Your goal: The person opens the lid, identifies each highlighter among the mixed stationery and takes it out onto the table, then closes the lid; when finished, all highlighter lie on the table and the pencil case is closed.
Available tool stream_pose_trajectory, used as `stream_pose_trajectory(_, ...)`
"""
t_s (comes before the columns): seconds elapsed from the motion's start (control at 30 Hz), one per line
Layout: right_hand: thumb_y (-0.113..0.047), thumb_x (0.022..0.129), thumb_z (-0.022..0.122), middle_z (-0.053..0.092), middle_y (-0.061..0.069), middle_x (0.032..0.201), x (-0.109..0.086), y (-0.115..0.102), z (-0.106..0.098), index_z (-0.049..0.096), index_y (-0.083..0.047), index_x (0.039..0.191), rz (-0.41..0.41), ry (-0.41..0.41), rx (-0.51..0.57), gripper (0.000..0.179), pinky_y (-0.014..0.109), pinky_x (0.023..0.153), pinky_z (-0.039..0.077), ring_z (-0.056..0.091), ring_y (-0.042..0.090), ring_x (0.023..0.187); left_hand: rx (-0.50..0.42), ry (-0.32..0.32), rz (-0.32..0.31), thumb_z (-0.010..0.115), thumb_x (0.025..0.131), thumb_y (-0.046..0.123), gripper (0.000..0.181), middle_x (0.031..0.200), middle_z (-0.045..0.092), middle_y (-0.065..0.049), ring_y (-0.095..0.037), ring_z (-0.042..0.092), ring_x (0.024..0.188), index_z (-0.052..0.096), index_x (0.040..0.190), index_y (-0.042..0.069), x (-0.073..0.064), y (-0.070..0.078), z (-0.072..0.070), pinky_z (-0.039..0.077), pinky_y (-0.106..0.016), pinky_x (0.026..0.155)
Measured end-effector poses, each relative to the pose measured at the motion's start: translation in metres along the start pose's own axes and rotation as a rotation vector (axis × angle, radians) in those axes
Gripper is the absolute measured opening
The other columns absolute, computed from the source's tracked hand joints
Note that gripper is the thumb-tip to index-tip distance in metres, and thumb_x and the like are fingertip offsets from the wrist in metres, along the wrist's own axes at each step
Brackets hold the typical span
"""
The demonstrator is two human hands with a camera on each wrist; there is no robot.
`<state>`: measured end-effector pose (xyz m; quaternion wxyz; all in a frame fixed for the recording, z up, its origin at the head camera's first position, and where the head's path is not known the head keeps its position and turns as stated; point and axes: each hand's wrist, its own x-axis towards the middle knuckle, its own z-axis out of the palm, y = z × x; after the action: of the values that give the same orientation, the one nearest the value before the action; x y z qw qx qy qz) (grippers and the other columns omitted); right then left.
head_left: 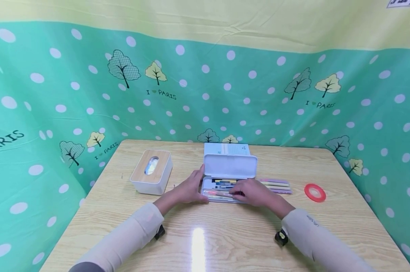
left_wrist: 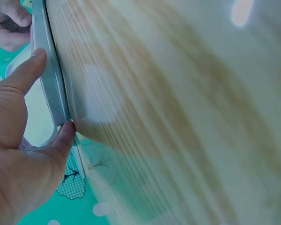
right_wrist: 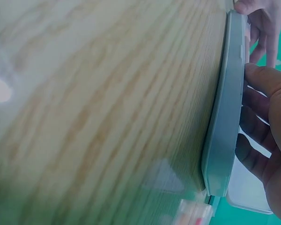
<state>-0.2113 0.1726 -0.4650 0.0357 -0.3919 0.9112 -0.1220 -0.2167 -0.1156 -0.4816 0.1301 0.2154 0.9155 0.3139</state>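
A white pencil case [head_left: 230, 166] lies with its lid raised, several pens [head_left: 223, 183] in its tray. My left hand [head_left: 191, 187] grips the case's left end, thumb at the front corner and fingers toward the hinge. In the left wrist view, that thumb presses the rim of the case [left_wrist: 50, 79]. Over the right half of the tray, my right hand [head_left: 250, 192] reaches in with bent fingers and pinches a pinkish pen [head_left: 220, 193] near the front wall. The right wrist view shows its thumb at the rim of the case [right_wrist: 225, 103]; the pen tip is hidden there.
A light blue box [head_left: 227, 148] stands behind the lid. Pastel pens in a pack [head_left: 276, 186] lie right of the case, and a red tape roll [head_left: 315, 192] lies beyond them. At the left stands a tissue box [head_left: 154, 172] with a wooden top. A patterned curtain hangs behind the table.
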Motion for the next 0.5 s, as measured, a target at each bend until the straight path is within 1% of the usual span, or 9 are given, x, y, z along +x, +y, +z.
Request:
stream_pose_trajectory(0.33,-0.027,0.098,0.068,0.075,-0.008,0.1,0.0002,-0.0005,0.001,0.08,-0.023,0.111,-0.01,0.0,-0.027,0.018,0.028,0.08,0.06,0.068,0.005,0.09,-0.013,0.0,0.006,0.09,0.074,0.043,0.138,0.166,0.022,-0.02,-0.035,0.036,0.149,-0.012,0.164,0.017,-0.0002,0.0002,-0.0005,0.032,-0.046,0.124)
stream_pose_trajectory(0.43,-0.027,0.098,0.069,0.075,-0.009,0.099,-0.0006,0.0,0.0004,0.08,-0.023,0.111,-0.01,0.013,-0.036,0.017,0.027,0.078,0.059,0.067,0.003,0.087,-0.013,0.0,0.003,0.091,0.074,0.042,0.139,0.167,0.022,-0.019,-0.035,0.036,0.149,-0.012,0.164,0.017,-0.0001,0.0002,-0.0003,0.032,-0.046,0.125)
stream_pose_trajectory(0.5,-0.027,0.097,0.069,0.074,-0.01,0.096,-0.0019,0.0007,-0.0005,0.08,-0.023,0.11,-0.006,0.025,-0.041,0.017,0.024,0.073,0.058,0.064,0.002,0.082,-0.013,-0.001,0.002,0.091,0.074,0.042,0.139,0.167,0.022,-0.019,-0.035,0.036,0.149,-0.012,0.164,0.018,0.0001,0.0002,0.0,0.032,-0.046,0.125)
